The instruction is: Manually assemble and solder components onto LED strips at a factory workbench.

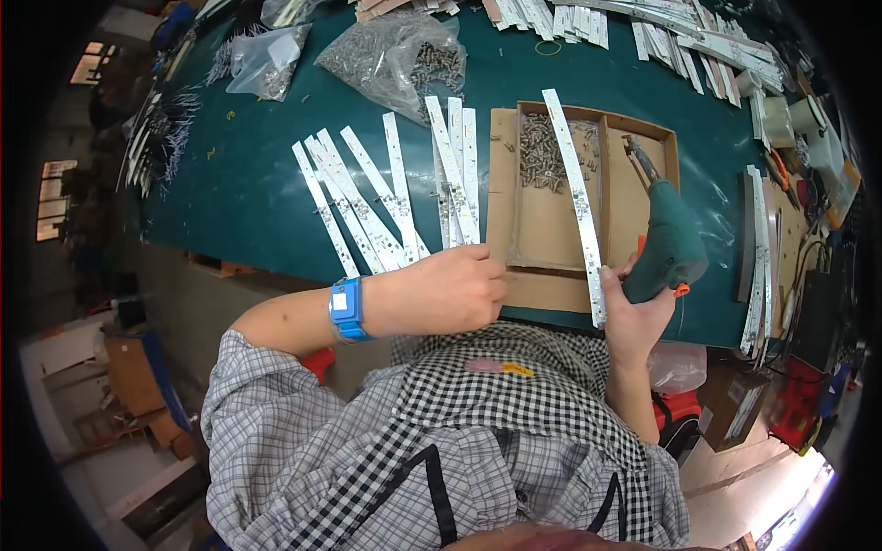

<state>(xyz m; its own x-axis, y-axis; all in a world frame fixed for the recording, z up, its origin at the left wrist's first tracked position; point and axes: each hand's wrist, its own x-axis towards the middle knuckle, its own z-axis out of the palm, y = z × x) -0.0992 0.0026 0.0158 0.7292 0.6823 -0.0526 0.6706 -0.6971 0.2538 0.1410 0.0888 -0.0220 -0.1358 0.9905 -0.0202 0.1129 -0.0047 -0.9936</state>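
My right hand [636, 317] is wrapped round a green pistol-shaped tool [675, 243], which looks like a soldering gun with a long metal tip and an orange trigger. A white circuit board strip [574, 184] lies slantwise across the cardboard tray [503, 193], its near end by my right thumb. My left hand [473, 289] is closed at the tray's near left corner, fingers curled; anything in them is hidden. Small metal parts [542, 151] fill the far part of the tray's left compartment. More circuit board strips [354, 197] are spread left of the tray, partly behind my left hand.
Clear bags [395, 60] of small metal parts stand at the far side of the green tabletop [248, 174]. Piles of strips [698, 46] lie at the far right, with a bundle of wires [170, 138] at the left. Pliers [781, 170] and cables crowd the right edge.
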